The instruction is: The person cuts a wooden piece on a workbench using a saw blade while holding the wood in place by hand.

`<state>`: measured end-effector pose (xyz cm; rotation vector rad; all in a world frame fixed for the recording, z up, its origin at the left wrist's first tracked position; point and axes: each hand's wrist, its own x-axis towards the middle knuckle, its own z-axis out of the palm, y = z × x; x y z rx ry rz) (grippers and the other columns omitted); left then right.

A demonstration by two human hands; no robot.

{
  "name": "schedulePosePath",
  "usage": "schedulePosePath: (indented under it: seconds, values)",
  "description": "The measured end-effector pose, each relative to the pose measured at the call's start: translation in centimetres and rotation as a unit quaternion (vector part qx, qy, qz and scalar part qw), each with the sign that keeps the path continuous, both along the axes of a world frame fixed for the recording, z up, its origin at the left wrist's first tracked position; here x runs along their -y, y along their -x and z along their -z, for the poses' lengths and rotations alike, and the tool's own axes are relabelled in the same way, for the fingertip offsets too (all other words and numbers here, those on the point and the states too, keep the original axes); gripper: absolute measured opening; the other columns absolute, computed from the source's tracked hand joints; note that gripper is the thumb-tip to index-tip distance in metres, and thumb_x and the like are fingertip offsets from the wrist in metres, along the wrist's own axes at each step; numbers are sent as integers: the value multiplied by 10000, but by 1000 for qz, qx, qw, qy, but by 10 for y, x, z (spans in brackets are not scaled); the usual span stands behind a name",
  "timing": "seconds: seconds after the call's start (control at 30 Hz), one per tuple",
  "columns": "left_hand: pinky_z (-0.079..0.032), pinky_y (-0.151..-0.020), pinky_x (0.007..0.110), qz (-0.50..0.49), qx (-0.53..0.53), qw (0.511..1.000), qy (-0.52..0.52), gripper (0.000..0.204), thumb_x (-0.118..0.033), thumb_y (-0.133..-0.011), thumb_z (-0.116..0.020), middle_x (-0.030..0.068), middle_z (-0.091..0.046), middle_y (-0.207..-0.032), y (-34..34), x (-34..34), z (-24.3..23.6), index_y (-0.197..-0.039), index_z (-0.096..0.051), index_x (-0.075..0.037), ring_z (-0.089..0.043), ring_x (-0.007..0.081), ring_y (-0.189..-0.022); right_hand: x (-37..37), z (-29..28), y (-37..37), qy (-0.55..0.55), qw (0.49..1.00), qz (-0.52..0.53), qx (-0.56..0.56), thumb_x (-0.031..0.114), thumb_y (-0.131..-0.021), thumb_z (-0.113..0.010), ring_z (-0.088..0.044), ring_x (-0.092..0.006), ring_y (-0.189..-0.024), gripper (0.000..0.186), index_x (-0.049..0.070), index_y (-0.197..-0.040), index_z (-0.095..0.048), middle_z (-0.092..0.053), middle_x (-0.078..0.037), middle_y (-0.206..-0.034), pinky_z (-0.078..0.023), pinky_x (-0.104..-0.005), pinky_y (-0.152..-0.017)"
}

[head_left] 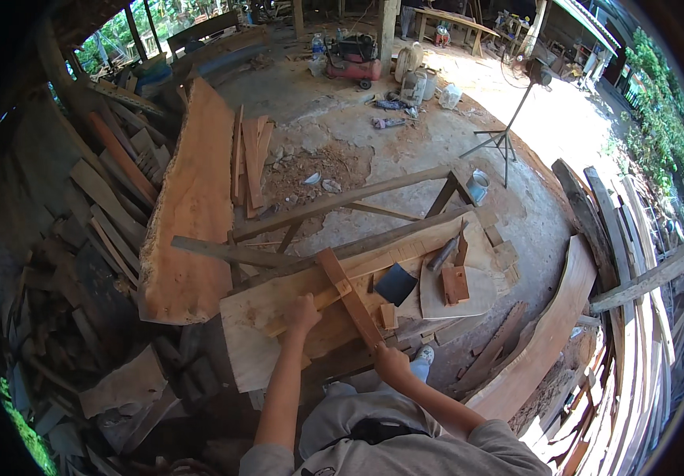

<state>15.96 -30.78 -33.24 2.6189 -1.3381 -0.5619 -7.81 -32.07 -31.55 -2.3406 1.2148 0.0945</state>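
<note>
My left hand (302,315) is closed around a pale wooden bar (328,297) over the workbench. The bar's far end meets a reddish-brown wooden strip (355,308), which crosses it at an angle; whether they are joined I cannot tell. At the strip's near end my right hand (391,363) grips it with fingers wrapped round. Just right of the strip lie a dark square sheet (396,284) and a small wood block (388,316). Farther right are a reddish-brown block (454,285) and a dark cylindrical tool (442,255).
The workbench top (250,357) spans the space before me, with a timber frame (342,201) behind it. A large live-edge slab (191,206) leans at left. Planks (635,317) are stacked at right. Farther off stand a red air compressor (354,67) and a fan on a tripod (508,143).
</note>
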Motion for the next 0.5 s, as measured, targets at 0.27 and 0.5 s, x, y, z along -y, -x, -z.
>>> schedulePosePath:
  seconds: [0.27,0.5]
  values:
    - [-446,-688,399,-41,3,998,52,275,-196,-633,-606,168,-577,-833,-6,3,0,-834,-535,-23,-552,324,-808,35,27,-56,18,999,16,45,179,-813,-383,-577,-344,-641,191,21,-819,-491,-574,-190,-672,-461,-432,-580]
    - [-442,-706,362,-7,-86,996,3,416,-260,-561,-654,188,-576,-865,-26,8,-8,-876,-568,-3,-546,309,-841,3,-8,-5,-46,999,24,14,189,-803,-400,-577,-347,-638,183,42,-864,-490,-573,-189,-661,-457,-449,-574]
